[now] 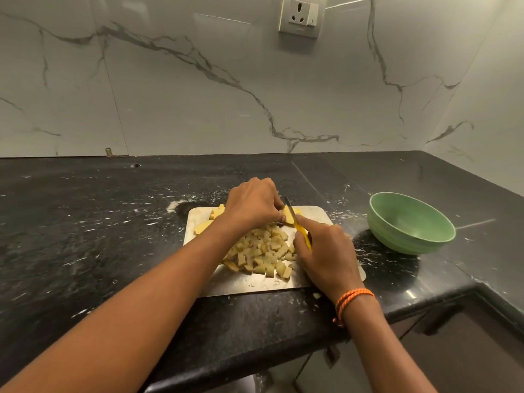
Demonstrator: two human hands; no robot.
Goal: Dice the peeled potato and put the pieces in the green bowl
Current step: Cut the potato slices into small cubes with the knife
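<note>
A steel cutting board [255, 285] lies on the black counter. A heap of diced potato pieces [262, 252] covers its middle. My left hand [253, 204] presses a yellow potato slice [291, 215] down at the board's far edge. My right hand [326, 252] grips a knife with a yellow handle [302, 232]; its blade [288, 204] rests on that slice beside my left fingertips. More uncut potato pieces [205, 224] lie at the board's far left, partly hidden by my left wrist. The green bowl [411, 222] stands to the right of the board and is empty.
The black stone counter [85, 236] runs left and back to a marble wall. Its front edge steps back at the right, near the bowl. A wall socket [300, 17] sits high on the wall. A small potato scrap [316, 295] lies by the board's near edge.
</note>
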